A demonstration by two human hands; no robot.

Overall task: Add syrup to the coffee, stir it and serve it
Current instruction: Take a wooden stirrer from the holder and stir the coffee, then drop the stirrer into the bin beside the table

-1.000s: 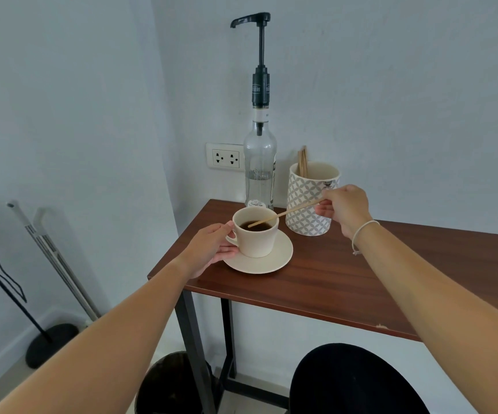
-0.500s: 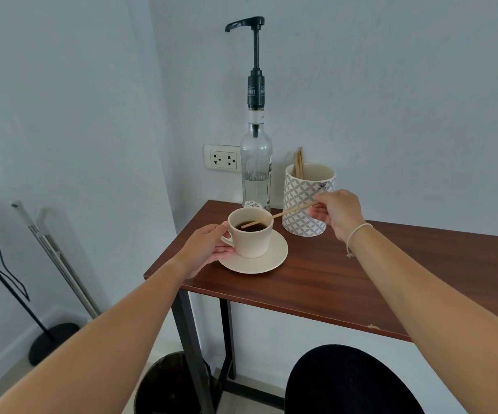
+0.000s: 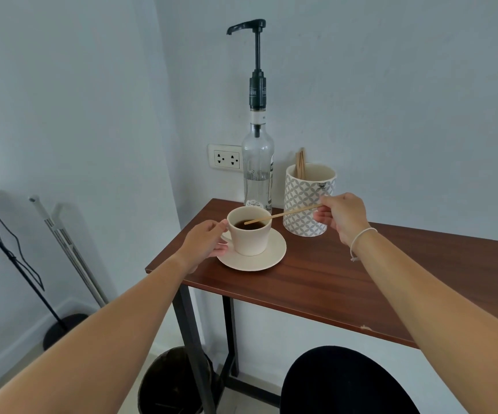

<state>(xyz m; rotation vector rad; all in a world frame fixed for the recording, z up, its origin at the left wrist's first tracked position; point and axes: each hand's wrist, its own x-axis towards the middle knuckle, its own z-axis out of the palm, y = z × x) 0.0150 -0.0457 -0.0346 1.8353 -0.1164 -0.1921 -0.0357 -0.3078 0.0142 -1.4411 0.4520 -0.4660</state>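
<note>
The left hand (image 3: 204, 243) grips the cup (image 3: 249, 231) on its saucer (image 3: 271, 255), near the table's left end. The right hand (image 3: 341, 218) pinches a stick (image 3: 280, 215) dipped in coffee. Stirring now, I think; serving comes next.

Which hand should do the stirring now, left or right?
Right. The right hand already pinches the stick, whose tip reaches into the coffee. The left hand is at the cup handle, steadying it on the saucer.
</note>
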